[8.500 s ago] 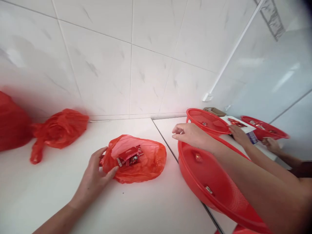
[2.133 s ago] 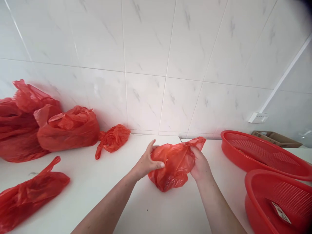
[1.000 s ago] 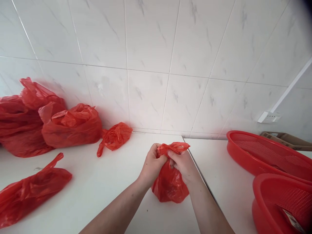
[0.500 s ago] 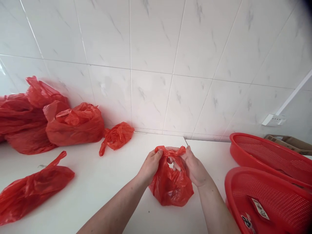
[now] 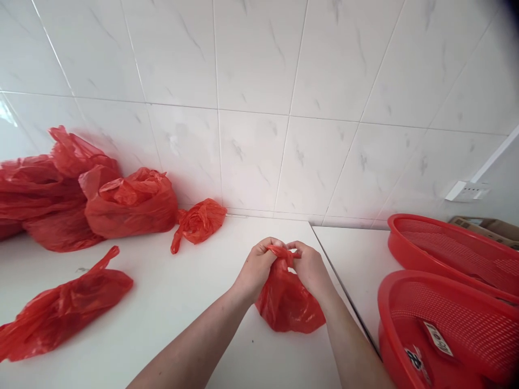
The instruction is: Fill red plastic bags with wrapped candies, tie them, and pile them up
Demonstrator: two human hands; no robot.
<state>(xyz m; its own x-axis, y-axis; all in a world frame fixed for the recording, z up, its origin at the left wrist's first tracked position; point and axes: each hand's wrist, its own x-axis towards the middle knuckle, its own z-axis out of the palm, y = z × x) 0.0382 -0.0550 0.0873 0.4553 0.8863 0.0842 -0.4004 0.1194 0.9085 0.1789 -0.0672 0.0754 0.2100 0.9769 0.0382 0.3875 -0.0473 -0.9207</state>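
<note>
A red plastic bag (image 5: 290, 308) rests on the white table, its top gathered and twisted between both hands. My left hand (image 5: 259, 267) is closed on the left part of the gathered handles. Opposite it, my right hand (image 5: 310, 267) pinches the right end of the twist, with its fingertips close to the left hand's. A small gap shows under the twisted strip. What the bag holds, if anything, cannot be made out.
Left of the hands lie a long red bag (image 5: 73, 308), a small crumpled red bag (image 5: 203, 220) and a full red bag (image 5: 132, 208) beside a heap of bags (image 5: 44, 189). Red plastic baskets (image 5: 391, 302) (image 5: 399, 243) stand right, before a cardboard box (image 5: 486, 229).
Both hands have drawn closer together over the bag. Its handles, spread around an opening before, are now twisted into a tight strip. The view has shifted slightly.
</note>
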